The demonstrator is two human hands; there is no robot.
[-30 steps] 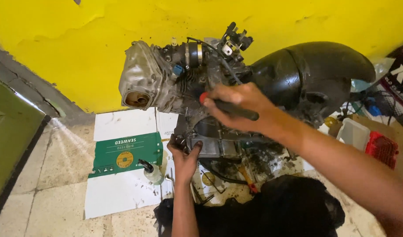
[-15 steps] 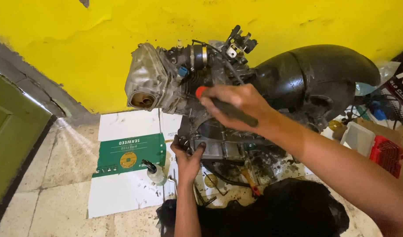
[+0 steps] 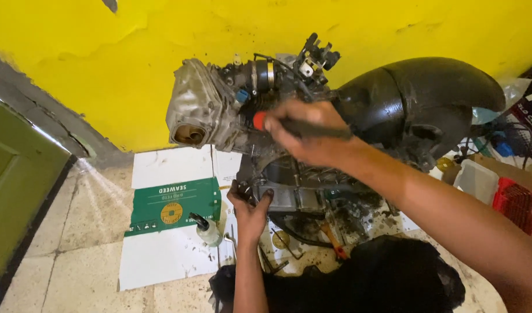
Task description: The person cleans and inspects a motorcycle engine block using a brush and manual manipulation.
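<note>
— Since a second ago, what is changing?

— Not much. Both hands are staying on the engine [image 3: 260, 116]; the right hand [image 3: 306, 133] is keeping its fist clamped round the tool [image 3: 301, 126], and the tool's red tip is sitting slightly more to the left against the engine. The left hand [image 3: 251, 206] is still gripping the lower edge of the engine's casing, fingers curled over it.

— Where is the engine sitting?

— On the floor [image 3: 75, 232], against the yellow wall [image 3: 104, 58], resting over white and green cardboard sheets [image 3: 173, 203]. A small clear bottle [image 3: 207, 230] is standing just in front of the engine, on the cardboard. A black hood-like cover [image 3: 428, 98] is lying to the engine's right, touching or nearly touching it. Farther right of the engine a white box [image 3: 477, 179] and a red crate [image 3: 515, 200] are lying.

— How is the tool lying?

— Its long axis is running nearly level, left to right, red end pointing left towards the engine's grey cylinder head. The handle is dark and mostly hidden in the fist.

— And how would these handle?

— I am judging the engine to be heavy, rigid metal, oily and grimy, so slippery; the casing edge the left hand is holding looks a sound place to steady it. The tool seems stiff and light, best gripped mid-handle, as it is being gripped now.
</note>
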